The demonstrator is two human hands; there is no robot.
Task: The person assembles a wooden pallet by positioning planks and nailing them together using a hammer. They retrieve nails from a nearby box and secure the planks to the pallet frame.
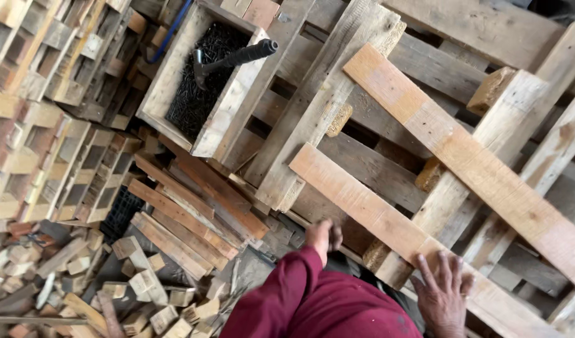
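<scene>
My right hand lies flat with fingers spread on the near end of a long reddish plank. The plank rests slantwise across a wooden pallet. My left hand, at the end of a maroon sleeve, is curled into a fist just beside the plank's near edge. It is blurred, and whether it holds anything is unclear. A second, longer plank lies across the pallet further right.
An open wooden box of black nails sits at the top left with a hammer resting in it. Short boards are stacked left of my arm. Loose wood blocks litter the floor, and pallets are stacked at the left.
</scene>
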